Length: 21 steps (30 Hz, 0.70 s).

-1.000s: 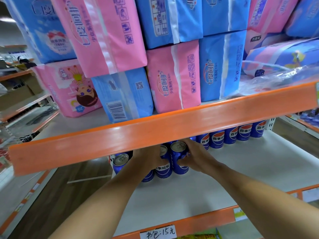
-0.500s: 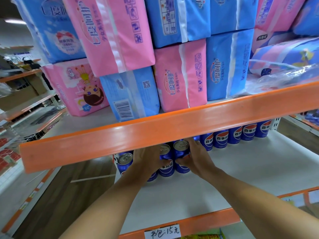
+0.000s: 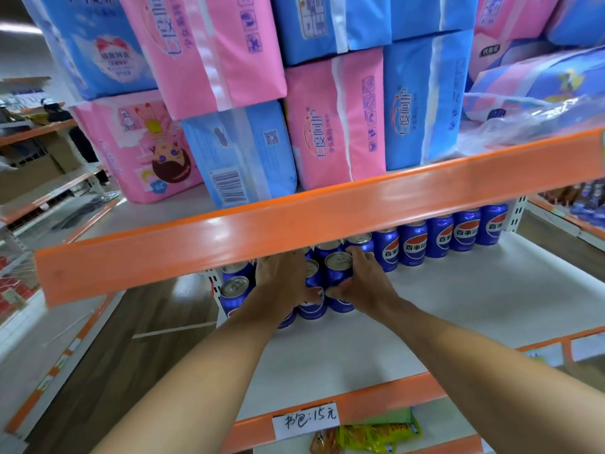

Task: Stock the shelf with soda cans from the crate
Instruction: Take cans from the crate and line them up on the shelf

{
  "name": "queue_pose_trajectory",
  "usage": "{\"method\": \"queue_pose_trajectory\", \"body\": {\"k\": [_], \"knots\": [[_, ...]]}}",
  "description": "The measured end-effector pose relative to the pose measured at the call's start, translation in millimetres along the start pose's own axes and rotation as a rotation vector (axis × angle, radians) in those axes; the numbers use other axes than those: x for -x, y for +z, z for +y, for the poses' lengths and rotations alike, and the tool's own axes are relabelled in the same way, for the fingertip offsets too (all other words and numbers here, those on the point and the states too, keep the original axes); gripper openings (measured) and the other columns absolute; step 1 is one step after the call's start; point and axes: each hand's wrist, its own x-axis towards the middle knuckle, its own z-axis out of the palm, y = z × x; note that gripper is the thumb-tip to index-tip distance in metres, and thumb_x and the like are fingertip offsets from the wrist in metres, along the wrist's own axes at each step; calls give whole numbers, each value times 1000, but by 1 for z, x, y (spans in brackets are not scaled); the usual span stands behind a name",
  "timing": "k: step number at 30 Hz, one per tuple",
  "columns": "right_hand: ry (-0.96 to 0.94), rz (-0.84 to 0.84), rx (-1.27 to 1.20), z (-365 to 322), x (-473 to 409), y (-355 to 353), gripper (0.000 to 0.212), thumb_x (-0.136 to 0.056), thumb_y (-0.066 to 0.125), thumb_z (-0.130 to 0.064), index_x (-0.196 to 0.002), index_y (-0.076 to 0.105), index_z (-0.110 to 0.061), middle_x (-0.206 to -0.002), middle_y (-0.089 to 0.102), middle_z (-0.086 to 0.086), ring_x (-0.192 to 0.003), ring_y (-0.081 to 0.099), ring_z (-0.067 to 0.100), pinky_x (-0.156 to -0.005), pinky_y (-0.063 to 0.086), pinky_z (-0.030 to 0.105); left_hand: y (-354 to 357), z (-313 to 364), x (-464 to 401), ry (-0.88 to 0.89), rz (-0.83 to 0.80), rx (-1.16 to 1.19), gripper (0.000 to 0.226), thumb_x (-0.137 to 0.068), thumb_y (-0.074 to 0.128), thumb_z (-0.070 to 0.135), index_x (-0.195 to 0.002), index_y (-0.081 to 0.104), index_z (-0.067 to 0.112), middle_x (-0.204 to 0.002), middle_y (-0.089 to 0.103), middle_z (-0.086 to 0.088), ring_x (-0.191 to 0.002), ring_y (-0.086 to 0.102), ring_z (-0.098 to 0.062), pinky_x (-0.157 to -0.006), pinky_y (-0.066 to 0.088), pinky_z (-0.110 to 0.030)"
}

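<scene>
Blue soda cans with a red-white-blue logo stand on the white shelf [image 3: 425, 322]. A row of cans [image 3: 438, 239] lines the back, and a cluster sits at the left end. My left hand [image 3: 281, 280] grips a can in the cluster from the left; that can is mostly hidden behind it. My right hand [image 3: 363, 283] grips the neighbouring can [image 3: 339, 273] from the right. Another can [image 3: 234, 291] stands free at the far left. No crate is in view.
An orange shelf beam [image 3: 294, 231] crosses just above my hands and hides the can tops behind it. Pink and blue soft packs [image 3: 334, 126] are stacked on the upper shelf. A handwritten price label [image 3: 306, 421] is stuck on the lower orange edge. Wooden floor lies to the left.
Both hands have stayed on the cans at the left cluster and pushed them slightly deeper under the beam. The camera has shifted a little left and closer.
</scene>
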Motion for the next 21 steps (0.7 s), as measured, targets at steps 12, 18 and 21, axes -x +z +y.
{"method": "queue_pose_trajectory", "body": {"k": [12,18,21], "knots": [[18,77,80,14,33,-7,77,-74,74,-48,-137,36,-28,-131,54,1,-118,54,23,-97,50,42,-1,3,13,129,144,13,79,-83,64,67,-141,44,18,-140,50,-4,-130,46,-28,-107,34,-43],[81,99,257,18,70,-22,64,-86,69,-43,-140,43,-20,-138,50,3,-126,51,22,-102,45,34,-5,25,21,325,232,143,54,-95,54,53,-138,48,21,-136,54,-2,-127,48,-26,-108,32,-42],[170,135,266,28,99,-41,53,-87,68,-40,-131,54,-15,-127,58,5,-113,59,21,-94,49,33,-10,52,31,442,191,263,50,-94,57,43,-139,46,22,-134,55,0,-126,49,-26,-105,34,-41]]}}
